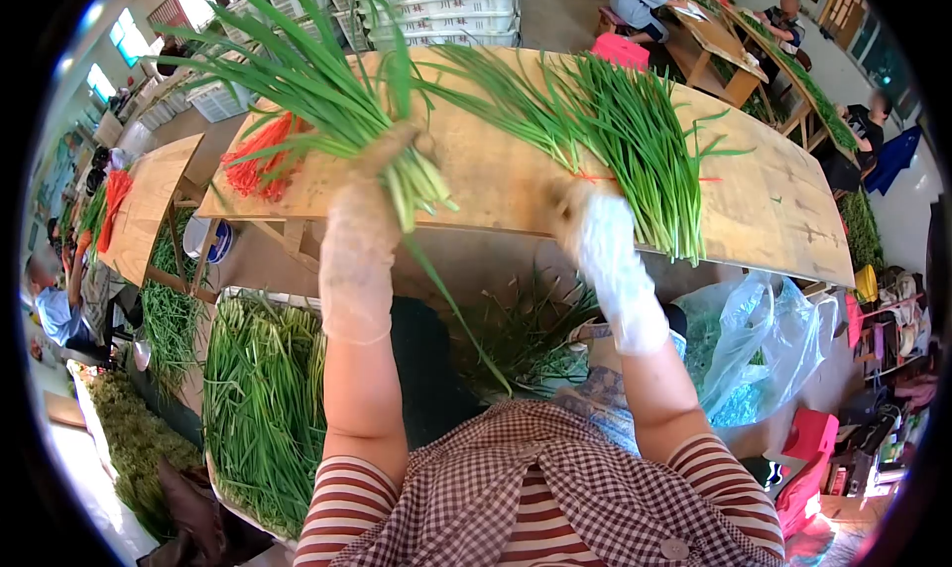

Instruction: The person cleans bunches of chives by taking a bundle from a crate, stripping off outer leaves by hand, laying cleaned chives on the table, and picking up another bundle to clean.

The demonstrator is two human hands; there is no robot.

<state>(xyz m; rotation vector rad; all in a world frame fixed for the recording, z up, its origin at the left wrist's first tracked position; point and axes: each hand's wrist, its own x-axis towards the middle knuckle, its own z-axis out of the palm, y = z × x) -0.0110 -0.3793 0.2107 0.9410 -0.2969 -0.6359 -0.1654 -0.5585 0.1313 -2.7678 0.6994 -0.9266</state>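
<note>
The person's left hand (pixel 382 156) grasps a bunch of long green stalks (pixel 332 101) near its pale cut ends, holding it raised and tilted over the left part of the wooden surface (pixel 476 185), leaves fanning up and away. The right hand (pixel 569 208) is blurred near the surface's front edge, beside a thick pile of greens (pixel 645 151); whether it grips anything cannot be told. A thin red strand (pixel 598 177) shows at that pile's left side, and a looser sheaf (pixel 501 91) lies just left of it. Red strips (pixel 263 161) lie at the surface's left end.
</note>
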